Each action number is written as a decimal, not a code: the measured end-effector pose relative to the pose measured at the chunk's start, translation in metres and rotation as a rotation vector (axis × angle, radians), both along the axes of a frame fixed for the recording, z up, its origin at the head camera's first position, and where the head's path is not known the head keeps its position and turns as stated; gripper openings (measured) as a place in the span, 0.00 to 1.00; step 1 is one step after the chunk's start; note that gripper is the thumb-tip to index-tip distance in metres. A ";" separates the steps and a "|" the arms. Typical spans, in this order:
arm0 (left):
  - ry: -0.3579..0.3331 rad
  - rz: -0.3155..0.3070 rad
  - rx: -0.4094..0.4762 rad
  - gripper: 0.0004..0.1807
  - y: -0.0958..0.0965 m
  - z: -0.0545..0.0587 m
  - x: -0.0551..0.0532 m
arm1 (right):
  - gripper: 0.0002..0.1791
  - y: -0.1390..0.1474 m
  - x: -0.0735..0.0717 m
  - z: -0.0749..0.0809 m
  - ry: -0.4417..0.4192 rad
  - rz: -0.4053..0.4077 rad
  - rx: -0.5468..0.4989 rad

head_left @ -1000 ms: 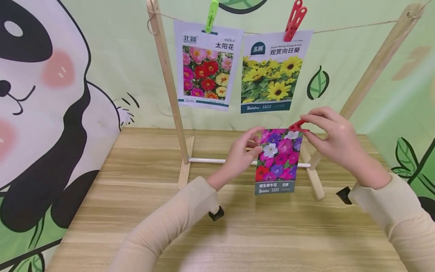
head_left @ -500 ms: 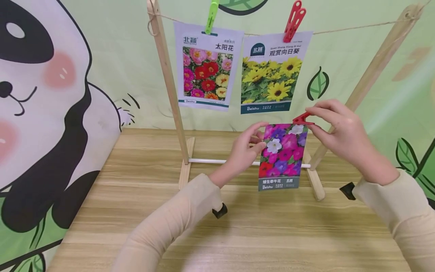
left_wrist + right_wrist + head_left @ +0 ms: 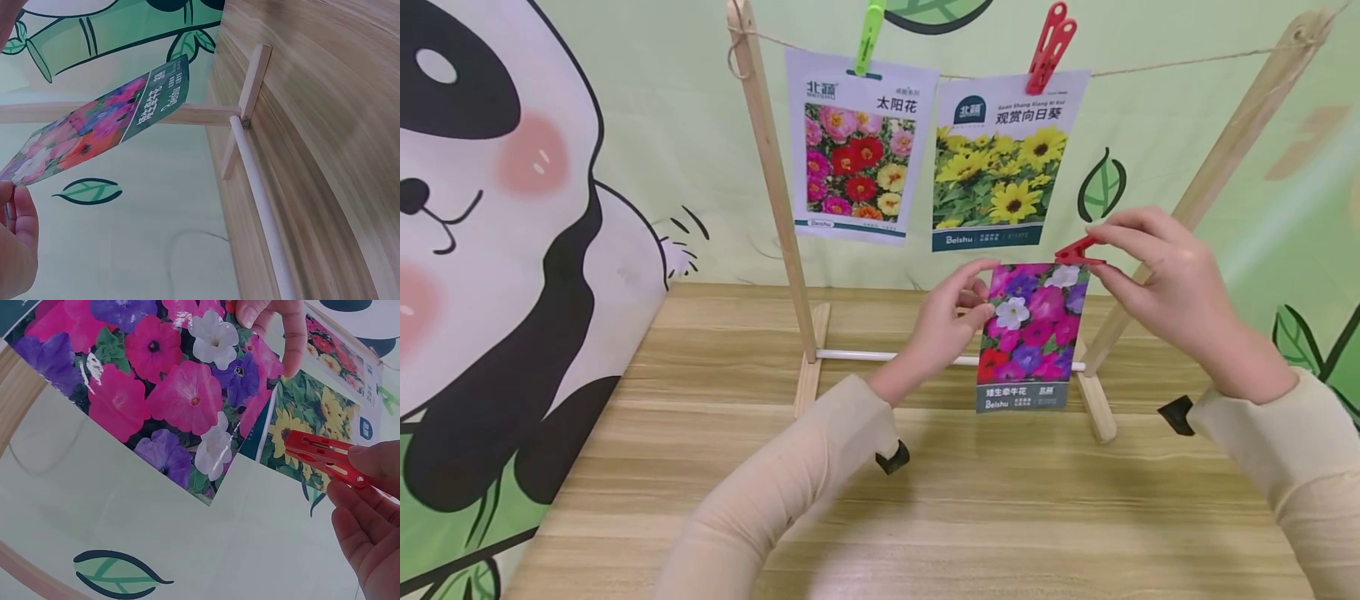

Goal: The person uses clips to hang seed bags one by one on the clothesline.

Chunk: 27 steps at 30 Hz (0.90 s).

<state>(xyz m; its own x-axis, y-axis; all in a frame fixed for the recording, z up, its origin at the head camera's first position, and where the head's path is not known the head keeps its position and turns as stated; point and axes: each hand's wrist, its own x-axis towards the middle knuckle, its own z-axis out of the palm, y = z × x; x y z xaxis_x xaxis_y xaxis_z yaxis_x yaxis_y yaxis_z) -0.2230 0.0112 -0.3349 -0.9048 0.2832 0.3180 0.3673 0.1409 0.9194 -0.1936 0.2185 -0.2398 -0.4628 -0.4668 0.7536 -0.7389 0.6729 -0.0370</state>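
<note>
My left hand [image 3: 942, 321] pinches the upper left edge of a seed packet [image 3: 1037, 325] printed with pink, purple and white flowers. The packet is held up in front of the rack, its picture facing me. Between thumb and fingers, my right hand [image 3: 1172, 287] pinches a red clothespin [image 3: 1078, 250]. In the head view the clothespin is close over the packet's top right corner; a gap separates clothespin [image 3: 325, 459] and packet [image 3: 187, 394] in the right wrist view. The left wrist view has the packet [image 3: 103, 125] tilted, with left fingertips at its edge.
A twine line [image 3: 1195, 61] runs between two wooden posts [image 3: 771, 179]. From it hang a portulaca packet [image 3: 853, 229] under a green clothespin [image 3: 868, 37] and a sunflower packet [image 3: 988, 237] under a red clothespin. A white rod [image 3: 857, 355] joins the rack's feet on the wooden table [image 3: 700, 467].
Both hands have moved up and to the right, bringing the flower packet and the red clothespin nearer the line. The hanging packets stay in place.
</note>
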 end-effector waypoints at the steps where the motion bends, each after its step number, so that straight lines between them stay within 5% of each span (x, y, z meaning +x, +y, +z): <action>1: 0.002 0.001 0.000 0.27 0.000 0.000 0.000 | 0.18 0.000 0.000 0.000 0.005 0.000 -0.010; 27: 0.075 0.019 0.014 0.27 0.011 0.013 -0.011 | 0.19 0.005 -0.004 0.010 0.005 -0.035 -0.077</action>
